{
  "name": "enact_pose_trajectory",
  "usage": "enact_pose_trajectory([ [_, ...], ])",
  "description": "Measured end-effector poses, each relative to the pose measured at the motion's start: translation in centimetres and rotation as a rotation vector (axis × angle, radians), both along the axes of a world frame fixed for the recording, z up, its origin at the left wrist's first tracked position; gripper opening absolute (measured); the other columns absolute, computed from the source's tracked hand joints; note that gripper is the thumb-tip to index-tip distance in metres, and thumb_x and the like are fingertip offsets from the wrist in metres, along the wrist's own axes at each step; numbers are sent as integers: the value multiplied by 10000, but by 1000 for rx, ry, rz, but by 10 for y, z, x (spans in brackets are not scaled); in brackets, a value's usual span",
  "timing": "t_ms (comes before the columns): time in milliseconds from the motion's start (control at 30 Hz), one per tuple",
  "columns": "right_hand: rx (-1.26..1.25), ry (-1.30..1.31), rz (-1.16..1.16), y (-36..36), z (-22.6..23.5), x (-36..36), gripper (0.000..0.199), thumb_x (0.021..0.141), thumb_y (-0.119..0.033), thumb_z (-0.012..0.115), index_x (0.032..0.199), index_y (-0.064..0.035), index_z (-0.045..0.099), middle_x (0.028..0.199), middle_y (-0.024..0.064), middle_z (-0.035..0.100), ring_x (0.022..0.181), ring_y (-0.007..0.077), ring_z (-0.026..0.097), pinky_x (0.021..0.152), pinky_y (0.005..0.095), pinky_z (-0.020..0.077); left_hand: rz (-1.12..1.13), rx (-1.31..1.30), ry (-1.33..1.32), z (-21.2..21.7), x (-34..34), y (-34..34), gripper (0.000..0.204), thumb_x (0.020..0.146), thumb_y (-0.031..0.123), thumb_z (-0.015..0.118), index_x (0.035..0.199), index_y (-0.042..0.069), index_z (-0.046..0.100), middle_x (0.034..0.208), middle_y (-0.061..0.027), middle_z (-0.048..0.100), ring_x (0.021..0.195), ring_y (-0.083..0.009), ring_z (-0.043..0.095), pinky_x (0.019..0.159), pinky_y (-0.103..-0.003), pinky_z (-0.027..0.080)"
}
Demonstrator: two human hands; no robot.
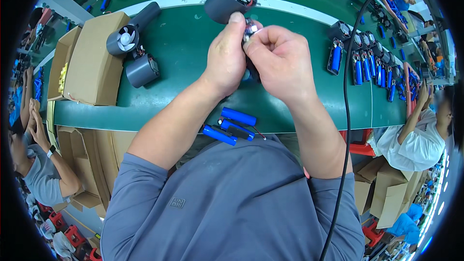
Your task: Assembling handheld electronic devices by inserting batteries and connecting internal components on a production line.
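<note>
My left hand (224, 60) is wrapped round the handle of a dark grey fan housing (218, 6). Its round head tilts up above the thumb, with pale inner parts and a bit of red wire showing at the open end. Closed in a pinch, my right hand (285, 65) works at the neck of this housing, next to a small shiny part (251, 29). What its fingertips grip is hidden. Several blue battery packs (238, 116) with thin wires lie near my body at the table's front edge.
Left on the green table (181, 72) are a grey fan (124, 40), a second grey housing (142, 71) and a cardboard box (96, 60). Several housings with blue batteries (357, 67) line the right. A black cable (346, 96) hangs there. Co-workers sit at both sides.
</note>
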State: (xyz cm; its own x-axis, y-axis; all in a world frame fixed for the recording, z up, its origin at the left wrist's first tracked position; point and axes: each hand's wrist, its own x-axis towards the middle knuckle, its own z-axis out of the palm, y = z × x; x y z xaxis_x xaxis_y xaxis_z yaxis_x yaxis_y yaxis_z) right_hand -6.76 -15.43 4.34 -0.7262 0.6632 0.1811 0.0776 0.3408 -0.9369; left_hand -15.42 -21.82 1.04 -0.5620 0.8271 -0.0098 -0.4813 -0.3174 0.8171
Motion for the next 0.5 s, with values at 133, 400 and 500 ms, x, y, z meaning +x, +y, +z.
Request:
enact_pose_trajectory([
  [133, 309, 156, -74, -17, 5, 14, 160, 747, -143, 687, 755, -28, 575, 582, 75, 550, 533, 239, 567, 509, 355, 456, 166, -70, -162, 8, -8, 4, 492, 984, 459, 343, 945, 25, 573, 869, -93, 620, 773, -154, 573, 713, -311, 475],
  [400, 754, -357, 398, -63, -19, 62, 471, 621, -252, 783, 1003, -61, 584, 1005, 121, 541, 894, 288, 516, 698, 405, 450, 362, 44, -411, -1, -46, 7, 570, 992, 472, 229, 1034, -17, 520, 955, -164, 605, 847, -269, 566, 808, -393, 483],
  [500, 780, -419, 328, -43, -28, 57, 528, 612, -260, 791, 1055, -55, 590, 1039, 134, 543, 929, 304, 512, 755, 413, 449, 221, 103, -439, 4, -47, 0, 590, 986, 486, 236, 1061, -25, 522, 979, -166, 596, 866, -275, 564, 793, -387, 485],
])
